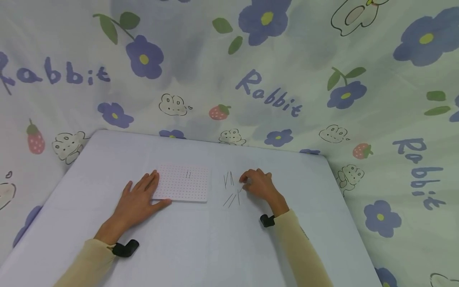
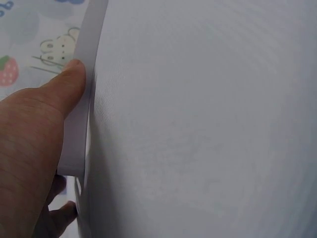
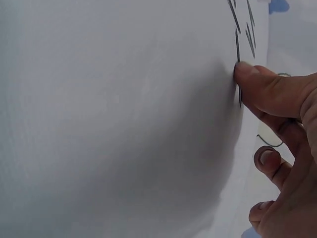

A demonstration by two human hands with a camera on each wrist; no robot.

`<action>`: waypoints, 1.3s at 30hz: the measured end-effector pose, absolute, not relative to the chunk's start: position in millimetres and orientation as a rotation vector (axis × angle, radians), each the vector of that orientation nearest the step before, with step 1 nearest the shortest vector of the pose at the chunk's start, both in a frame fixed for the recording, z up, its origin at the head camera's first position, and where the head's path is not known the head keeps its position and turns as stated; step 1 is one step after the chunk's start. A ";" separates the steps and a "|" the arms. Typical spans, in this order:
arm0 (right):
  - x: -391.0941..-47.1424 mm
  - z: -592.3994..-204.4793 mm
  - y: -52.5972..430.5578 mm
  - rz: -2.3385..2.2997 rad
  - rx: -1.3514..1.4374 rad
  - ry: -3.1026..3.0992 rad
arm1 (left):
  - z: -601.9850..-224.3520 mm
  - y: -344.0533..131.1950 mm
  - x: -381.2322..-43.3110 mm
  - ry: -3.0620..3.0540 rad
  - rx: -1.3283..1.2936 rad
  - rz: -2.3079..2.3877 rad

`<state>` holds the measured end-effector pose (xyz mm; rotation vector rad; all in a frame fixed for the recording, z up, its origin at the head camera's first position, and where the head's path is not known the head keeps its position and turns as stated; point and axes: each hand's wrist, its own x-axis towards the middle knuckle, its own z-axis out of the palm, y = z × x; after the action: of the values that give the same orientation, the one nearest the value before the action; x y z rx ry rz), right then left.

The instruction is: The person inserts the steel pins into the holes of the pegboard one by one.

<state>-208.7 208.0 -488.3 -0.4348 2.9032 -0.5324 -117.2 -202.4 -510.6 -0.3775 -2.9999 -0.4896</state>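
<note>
My left hand (image 1: pixel 138 201) lies with fingers extended along the left side of a white board (image 1: pixel 179 189) dotted with small holes. Its thumb (image 2: pixel 74 79) rests against the board's near edge. Two thin dark needles (image 1: pixel 188 174) stand in the board toward its upper right. To the right of the board, my right hand (image 1: pixel 259 185) is low over the table and pinches one thin dark needle (image 3: pixel 240 96) between thumb and forefinger. Several more needles (image 1: pixel 231 178) lie loose on the table beside its fingertips; their tips are too fine to make out.
A white cloth covers the table (image 1: pixel 193 243). Behind and beside it hangs a curtain (image 1: pixel 201 79) printed with flowers, rabbits and strawberries. A black wrist camera (image 1: pixel 125 248) is strapped to the left wrist, and another black camera (image 1: pixel 267 220) to the right.
</note>
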 end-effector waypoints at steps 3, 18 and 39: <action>-210.0 -489.9 211.0 -0.564 -0.403 2.876 | -511.1 -202.5 -117.8 -3.002 -0.375 -0.484; -213.8 -496.4 217.8 -0.613 -0.415 2.851 | -510.8 -201.5 -116.9 -2.992 -0.371 -0.493; -207.9 -497.9 218.6 -0.497 -0.451 2.933 | -512.6 -201.7 -118.2 -2.994 -0.370 -0.486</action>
<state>-207.9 218.6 -497.9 -0.4508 2.9329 -0.4973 -118.2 -201.7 -512.6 -0.3698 -2.9939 -0.4865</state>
